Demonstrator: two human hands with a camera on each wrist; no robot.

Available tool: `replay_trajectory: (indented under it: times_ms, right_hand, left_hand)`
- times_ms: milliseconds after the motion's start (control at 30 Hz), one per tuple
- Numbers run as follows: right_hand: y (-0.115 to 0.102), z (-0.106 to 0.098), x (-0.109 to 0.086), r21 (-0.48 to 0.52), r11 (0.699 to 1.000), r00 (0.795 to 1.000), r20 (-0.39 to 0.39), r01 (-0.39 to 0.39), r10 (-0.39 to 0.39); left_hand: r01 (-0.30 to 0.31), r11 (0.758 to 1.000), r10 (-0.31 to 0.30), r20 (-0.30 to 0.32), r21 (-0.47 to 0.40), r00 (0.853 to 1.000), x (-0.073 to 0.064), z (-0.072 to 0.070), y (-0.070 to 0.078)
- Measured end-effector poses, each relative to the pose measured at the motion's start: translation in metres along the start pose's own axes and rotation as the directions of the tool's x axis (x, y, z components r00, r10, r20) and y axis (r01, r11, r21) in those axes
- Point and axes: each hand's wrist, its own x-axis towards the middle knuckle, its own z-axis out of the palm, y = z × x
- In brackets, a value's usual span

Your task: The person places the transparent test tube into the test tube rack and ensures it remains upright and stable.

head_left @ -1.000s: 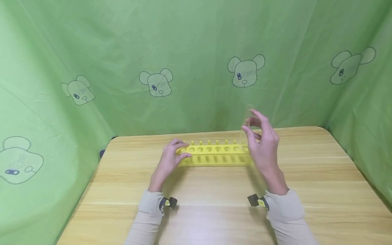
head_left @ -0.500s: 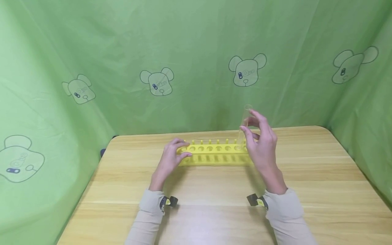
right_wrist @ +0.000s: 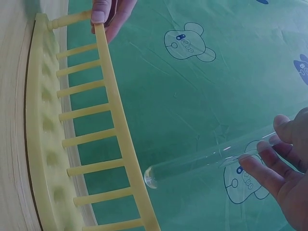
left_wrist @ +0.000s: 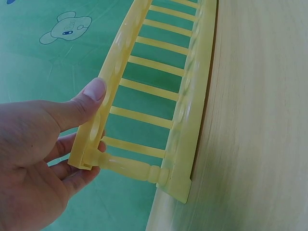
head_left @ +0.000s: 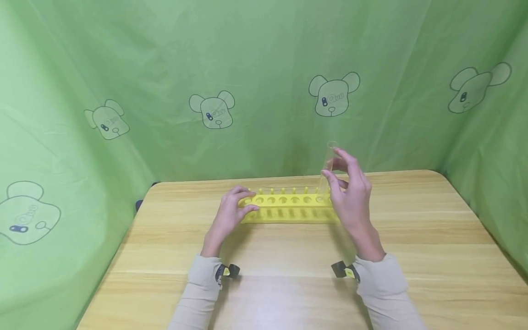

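A yellow test tube rack (head_left: 288, 206) stands on the wooden table, with a row of round holes along its top bar. My left hand (head_left: 228, 208) holds its left end, thumb on the near side of the top bar and the fingers behind. Over the right part of the rack, my right hand (head_left: 352, 195) pinches a clear test tube (right_wrist: 192, 163) between thumb and fingertips. The tube leans slightly, its open mouth up. Its rounded bottom is close to the top bar, near a hole; whether they touch I cannot tell.
The light wooden table (head_left: 280, 256) runs back to a green curtain (head_left: 264, 55) printed with bear heads. More curtain hangs at the left and right sides. Pegs rise along the rack's far side. A small dark camera (head_left: 339, 269) sits on each wrist.
The right hand and the test tube have shifted a little left along the rack, from near its right end to a hole further in. The left hand keeps its place.
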Motion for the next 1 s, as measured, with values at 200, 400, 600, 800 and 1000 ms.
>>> replay_trajectory:
  times_ms: [200, 400, 600, 800, 1000]
  right_hand:
    - [0.0001, 0.0, -0.0009, 0.003, 1.0, 1.0, 0.001, -0.015, 0.015]
    - [-0.0016, 0.0018, -0.0006, 0.014, 1.0, 1.0, 0.015, -0.004, 0.004]
    - [-0.0033, 0.005, -0.0018, 0.029, 1.0, 0.999, 0.045, 0.003, -0.004]
    - [-0.0054, 0.008, -0.0027, 0.034, 0.999, 0.999, 0.038, 0.005, -0.006]
    - [-0.0064, 0.0096, -0.0032, 0.043, 0.999, 1.0, 0.023, 0.005, -0.006]
  left_hand:
    - [0.001, 1.0, -0.001, 0.007, 0.004, 1.0, 0.0008, 0.0008, -0.0002]
    - [0.01, 1.0, -0.011, 0.008, 0.006, 1.0, 0.0012, 0.0004, -0.0001]
    - [0.026, 1.0, -0.026, 0.012, 0.003, 1.0, -0.0005, -0.0017, 0.0005]
    - [0.028, 1.0, -0.028, 0.012, 0.01, 1.0, -0.0006, -0.0009, -0.0023]
    - [0.024, 1.0, -0.024, 0.014, 0.001, 1.0, 0.0004, -0.0002, -0.0025]
